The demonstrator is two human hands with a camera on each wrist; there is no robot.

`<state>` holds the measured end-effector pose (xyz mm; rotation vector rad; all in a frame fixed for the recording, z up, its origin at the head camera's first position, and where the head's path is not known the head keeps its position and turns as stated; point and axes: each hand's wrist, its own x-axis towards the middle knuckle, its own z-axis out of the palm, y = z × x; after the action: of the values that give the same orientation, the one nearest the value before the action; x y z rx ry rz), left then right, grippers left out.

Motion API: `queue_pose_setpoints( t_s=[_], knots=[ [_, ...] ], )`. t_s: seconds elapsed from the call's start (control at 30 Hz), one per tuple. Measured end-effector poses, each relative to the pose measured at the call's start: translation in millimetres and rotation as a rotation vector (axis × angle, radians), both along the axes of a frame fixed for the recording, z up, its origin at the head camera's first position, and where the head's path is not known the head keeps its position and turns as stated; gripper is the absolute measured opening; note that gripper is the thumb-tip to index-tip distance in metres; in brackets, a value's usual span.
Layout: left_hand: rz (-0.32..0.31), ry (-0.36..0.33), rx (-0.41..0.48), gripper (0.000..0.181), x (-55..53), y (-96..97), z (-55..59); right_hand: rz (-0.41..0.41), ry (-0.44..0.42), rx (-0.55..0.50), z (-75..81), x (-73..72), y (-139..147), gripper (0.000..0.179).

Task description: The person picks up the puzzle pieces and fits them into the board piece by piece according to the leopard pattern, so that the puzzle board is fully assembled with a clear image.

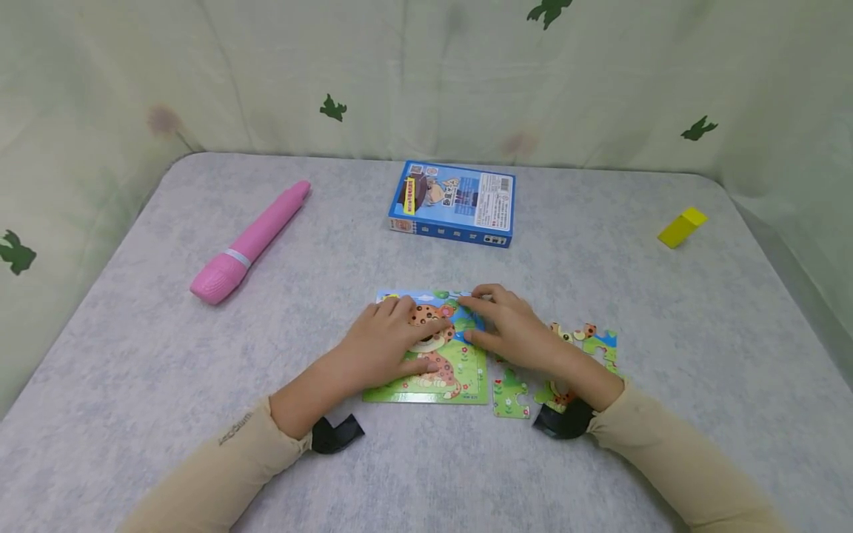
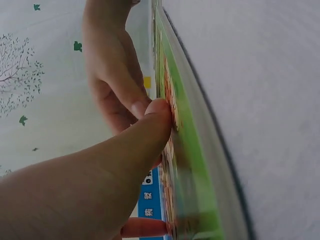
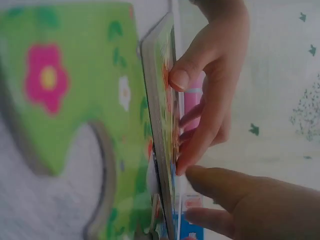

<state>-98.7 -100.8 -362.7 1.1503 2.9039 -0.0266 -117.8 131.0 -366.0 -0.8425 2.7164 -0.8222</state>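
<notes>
Here, has loose pieces [image 1: 509,397] lying beside a leopard puzzle [image 1: 453,370]. Rests the left hand [image 1: 383,342] across it with thumb and forefinger spread; touches its right side with the right hand [image 1: 518,327], cannot tell whether pinching anything. Shows, beyond, a pink club-shaped object [image 1: 266,227], yellow block [image 1: 681,228] and blue box [image 1: 455,204].

To your left, a pink microphone [image 1: 258,237]; ahead of you, a blue box [image 1: 455,203]; right, a yellow block [image 1: 682,227].

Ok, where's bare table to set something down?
Bare: between the pink object and blue box; between box and yellow block. Crowded: puzzle board, left hand on it, right hand at its edge, plus loose pieces alongside.
</notes>
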Motion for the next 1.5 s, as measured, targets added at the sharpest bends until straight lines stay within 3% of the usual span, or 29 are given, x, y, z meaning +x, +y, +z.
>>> queue_pose_setpoints(
  t_s=[0.1,0.2,0.4,0.53,0.73,0.93,1.13,1.33,1.5],
  knots=[
    [0.001,-0.019,0.033,0.061,-1.6,-2.2,-1.1,-0.029,-0.100,-0.100,3.0,1.6,5,0.054],
    [-0.007,-0.069,0.103,0.063,-3.7,-8.9,-1.1,-0.044,-0.134,-0.201,8.1,5.8,12,0.053],
    [0.032,-0.165,0.226,0.070,-2.0,-34.5,0.3,-0.051,-0.028,-0.283,17.3,20.4,28,0.052],
    [0.071,-0.184,0.255,0.076,2.8,-51.8,-2.0,-0.060,0.002,-0.244,16.1,29.6,40,0.055],
    [0.077,-0.207,0.310,0.080,10.9,-67.9,-7.4,-0.099,-0.055,-0.169,4.9,38.9,54,0.060],
    [0.084,-0.251,0.352,0.077,14.2,-73.8,-13.8,-0.078,-0.025,-0.135,-6.6,37.3,62,0.052],
    [0.078,-0.244,0.369,0.075,13.1,-75.5,-17.4,-0.040,0.030,-0.095,-11.6,35.6,66,0.042],
    [0.083,-0.252,0.367,0.077,13.2,-75.7,-17.7,-0.054,0.072,-0.083,-9.6,37.8,63,0.041],
    [0.083,-0.276,0.382,0.081,13.6,-76.6,-17.0,-0.023,0.147,-0.154,1.6,40.8,52,0.042]
  ],
)
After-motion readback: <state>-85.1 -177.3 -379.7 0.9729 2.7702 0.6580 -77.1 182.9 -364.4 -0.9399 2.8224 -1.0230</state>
